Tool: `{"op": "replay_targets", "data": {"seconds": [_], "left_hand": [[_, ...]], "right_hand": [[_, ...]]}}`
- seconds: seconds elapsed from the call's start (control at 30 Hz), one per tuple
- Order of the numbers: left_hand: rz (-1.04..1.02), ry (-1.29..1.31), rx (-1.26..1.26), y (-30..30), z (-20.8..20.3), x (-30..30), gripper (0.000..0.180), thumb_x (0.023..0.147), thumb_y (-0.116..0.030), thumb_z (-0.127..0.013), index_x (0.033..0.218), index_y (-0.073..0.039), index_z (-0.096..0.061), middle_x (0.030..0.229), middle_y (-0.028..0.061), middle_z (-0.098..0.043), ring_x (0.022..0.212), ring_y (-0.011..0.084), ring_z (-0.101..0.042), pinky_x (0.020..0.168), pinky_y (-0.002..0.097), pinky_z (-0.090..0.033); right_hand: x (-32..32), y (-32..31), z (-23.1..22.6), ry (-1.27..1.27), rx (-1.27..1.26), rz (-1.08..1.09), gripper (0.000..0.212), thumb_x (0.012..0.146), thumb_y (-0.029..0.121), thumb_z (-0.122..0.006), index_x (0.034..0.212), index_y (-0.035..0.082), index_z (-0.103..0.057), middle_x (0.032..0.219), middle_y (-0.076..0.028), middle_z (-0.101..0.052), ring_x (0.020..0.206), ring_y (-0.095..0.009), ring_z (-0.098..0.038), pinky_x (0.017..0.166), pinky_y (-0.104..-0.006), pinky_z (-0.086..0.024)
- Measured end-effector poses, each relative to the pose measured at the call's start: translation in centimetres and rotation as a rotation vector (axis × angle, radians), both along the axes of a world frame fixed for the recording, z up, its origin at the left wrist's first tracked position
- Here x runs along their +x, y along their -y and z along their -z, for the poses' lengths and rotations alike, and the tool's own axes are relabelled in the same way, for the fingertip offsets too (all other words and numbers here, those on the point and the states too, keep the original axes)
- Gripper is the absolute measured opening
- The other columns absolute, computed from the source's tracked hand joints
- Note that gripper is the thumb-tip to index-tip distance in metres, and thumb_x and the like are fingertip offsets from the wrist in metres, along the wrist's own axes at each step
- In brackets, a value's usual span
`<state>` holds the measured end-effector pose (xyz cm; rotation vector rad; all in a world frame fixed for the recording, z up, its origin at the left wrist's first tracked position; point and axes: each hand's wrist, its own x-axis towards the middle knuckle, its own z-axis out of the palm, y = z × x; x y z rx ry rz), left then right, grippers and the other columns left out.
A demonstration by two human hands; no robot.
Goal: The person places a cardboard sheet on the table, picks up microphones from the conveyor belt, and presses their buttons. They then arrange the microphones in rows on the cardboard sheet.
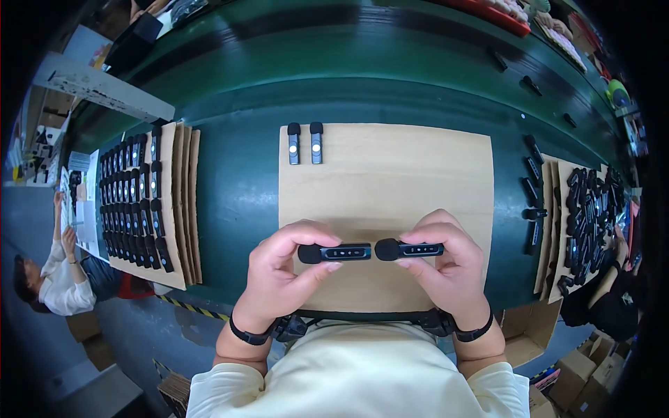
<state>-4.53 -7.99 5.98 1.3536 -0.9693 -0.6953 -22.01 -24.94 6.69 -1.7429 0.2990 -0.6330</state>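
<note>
My left hand [281, 268] pinches a small black clip-on microphone [346, 252] with a round foam tip, its side with small slots and buttons turned up. A matching microphone [420, 249] is gripped between the thumb and fingers of my right hand [451, 261]. Both are held level, side by side and slightly apart, over the near part of a brown cardboard sheet [390, 188]. At the sheet's far left corner lie two more microphones, one [294, 144] beside the other [317, 143], foam tips pointing away from me.
Stacked cardboard at the left bears rows of microphones [131, 184]. A heap of microphones [592, 216] covers cardboard at the right, with several loose ones [533, 171] beside it on the green table [237, 174]. People sit at both sides. Open boxes [529, 327] stand at lower right.
</note>
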Motion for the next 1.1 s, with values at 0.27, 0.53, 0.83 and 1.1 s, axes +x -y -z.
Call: {"op": "replay_targets", "data": {"seconds": [0.27, 0.53, 0.83, 1.1], "left_hand": [[0.030, 0.034, -0.047, 0.2, -0.1, -0.1, 0.031, 0.074, 0.008, -0.075, 0.103, 0.000, -0.065, 0.101, 0.0105, -0.069, 0.097, 0.0235, -0.065, 0.094, 0.0387, -0.048], [0.004, 0.090, -0.078, 1.0, -0.4, -0.5, 0.025, 0.076, 0.000, -0.078, 0.096, -0.003, -0.063, 0.089, 0.0107, -0.070, 0.086, 0.0232, -0.067, 0.097, 0.0499, -0.045], [0.003, 0.191, -0.060, 1.4, -1.1, -0.1, 0.031, 0.073, 0.003, -0.078, 0.101, -0.002, -0.066, 0.095, 0.0106, -0.070, 0.094, 0.0262, -0.066, 0.095, 0.0456, -0.049], [0.028, 0.435, 0.047, 2.3, -1.5, 0.4, 0.026, 0.075, -0.002, -0.078, 0.097, 0.000, -0.066, 0.097, 0.0110, -0.070, 0.092, 0.0264, -0.065, 0.097, 0.0460, -0.046]], "right_hand": [[-0.1, -0.1, -0.2, 0.016, -0.056, 0.006, 0.029, 0.074, -0.003, -0.079, 0.100, 0.002, -0.067, 0.089, -0.008, -0.062, 0.078, -0.016, -0.058, 0.068, -0.0253, -0.045], [-0.2, 0.3, -0.1, 0.045, -0.102, 0.014, 0.030, 0.074, -0.005, -0.078, 0.102, 0.002, -0.069, 0.088, -0.008, -0.062, 0.076, -0.016, -0.060, 0.065, -0.0251, -0.047], [-0.1, 0.6, -0.2, 0.043, -0.076, 0.010, 0.028, 0.074, -0.007, -0.075, 0.100, 0.000, -0.067, 0.095, -0.010, -0.060, 0.082, -0.017, -0.058, 0.071, -0.0255, -0.047], [-0.4, 0.6, -0.6, 0.046, 0.122, 0.083, 0.031, 0.073, -0.012, -0.072, 0.101, -0.002, -0.064, 0.098, -0.011, -0.059, 0.087, -0.018, -0.058, 0.075, -0.0256, -0.048]]}}
